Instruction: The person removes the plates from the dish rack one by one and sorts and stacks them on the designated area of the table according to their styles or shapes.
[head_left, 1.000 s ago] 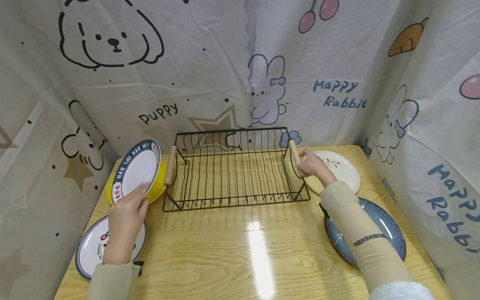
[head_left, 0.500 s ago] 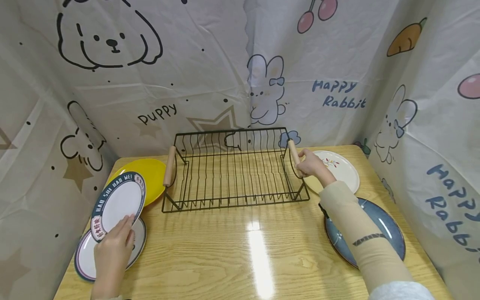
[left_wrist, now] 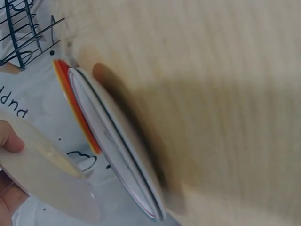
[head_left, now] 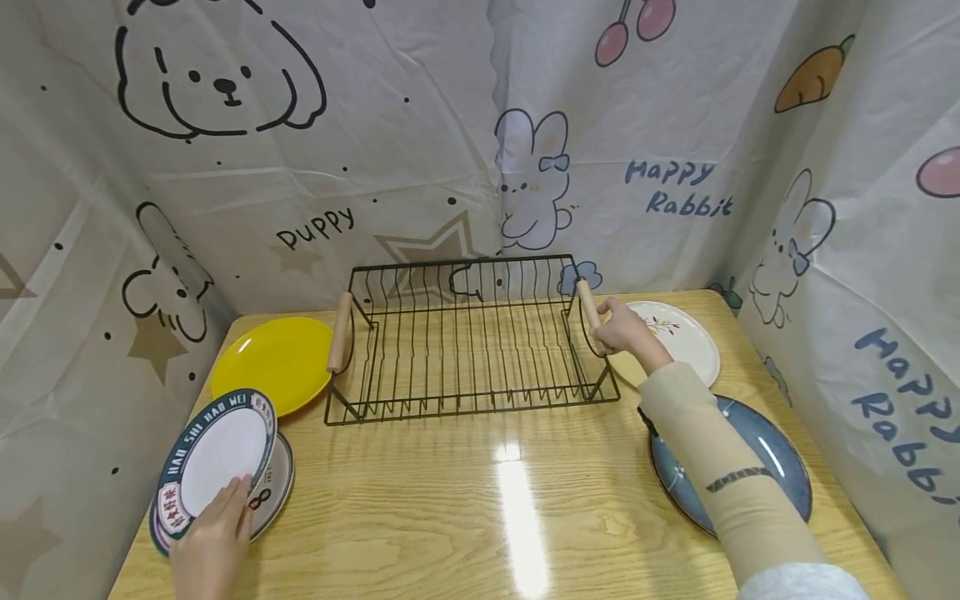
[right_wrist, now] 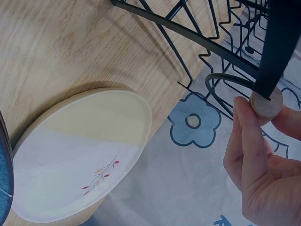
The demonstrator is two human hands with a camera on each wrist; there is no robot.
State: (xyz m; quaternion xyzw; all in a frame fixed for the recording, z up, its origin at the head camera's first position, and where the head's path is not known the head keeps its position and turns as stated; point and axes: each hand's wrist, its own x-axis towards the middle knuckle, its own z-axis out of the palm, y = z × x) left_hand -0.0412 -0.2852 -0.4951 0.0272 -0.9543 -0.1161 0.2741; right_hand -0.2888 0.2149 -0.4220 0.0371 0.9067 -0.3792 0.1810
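In the head view my left hand [head_left: 212, 537] pinches the near rim of a white plate [head_left: 225, 462] with a dark green lettered border. That plate is tilted and raised above a second white plate [head_left: 279, 487] with a printed design, covering much of it. The left wrist view shows the gap between the held plate [left_wrist: 47, 174] and the plate lying below [left_wrist: 117, 150]. My right hand [head_left: 624, 325] grips the wooden handle [head_left: 589, 305] on the right end of a black wire dish rack [head_left: 465, 350]. Thumb and fingers close round that handle in the right wrist view.
A yellow plate [head_left: 273, 362] lies left of the rack, near its left wooden handle [head_left: 341, 332]. Right of the rack are a cream and white plate [head_left: 686, 346] and a blue plate [head_left: 780, 467], partly under my right forearm. A printed cloth [head_left: 420, 167] hangs behind the table [head_left: 420, 517].
My left hand has brought the green-bordered plate down and toward me, from over the yellow plate to over the near white plate. My right hand stays on the rack handle.
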